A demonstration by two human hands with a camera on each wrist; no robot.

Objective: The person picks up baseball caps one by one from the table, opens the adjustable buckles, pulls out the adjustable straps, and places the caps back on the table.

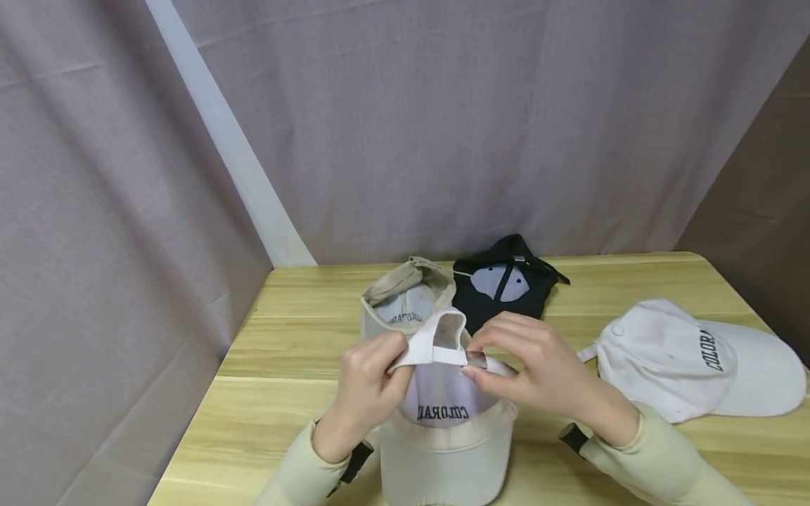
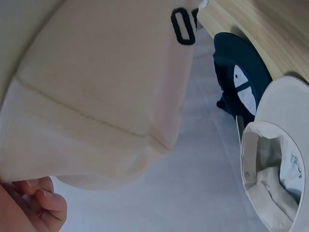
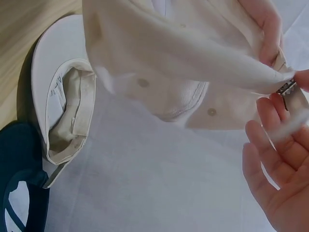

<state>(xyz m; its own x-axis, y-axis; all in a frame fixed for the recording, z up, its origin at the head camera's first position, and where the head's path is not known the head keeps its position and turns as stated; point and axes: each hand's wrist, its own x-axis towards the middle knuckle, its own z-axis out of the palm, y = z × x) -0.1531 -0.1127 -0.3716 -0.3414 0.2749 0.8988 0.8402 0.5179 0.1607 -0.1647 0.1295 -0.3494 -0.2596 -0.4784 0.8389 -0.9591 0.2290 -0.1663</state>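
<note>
A cream baseball cap (image 1: 446,467) is held up between both hands, its brim toward the person and its inside facing up. Dark lettering shows in reverse through its front panel. My left hand (image 1: 367,383) grips the cap's back edge beside the strap opening. On the other side, my right hand (image 1: 531,362) pinches the strap at its metal buckle (image 3: 287,87) between thumb and fingers. A loose strap end hangs past the buckle, blurred in the right wrist view. Most of the left fingers are hidden behind the cap in the left wrist view.
Just behind the held cap, a beige cap (image 1: 375,315) lies with its opening up. A black cap (image 1: 471,303) sits beside it near the wooden table's (image 1: 285,344) back edge. At the right lies a white cap (image 1: 658,358), brim pointing right. Grey curtain (image 1: 405,140) hangs behind.
</note>
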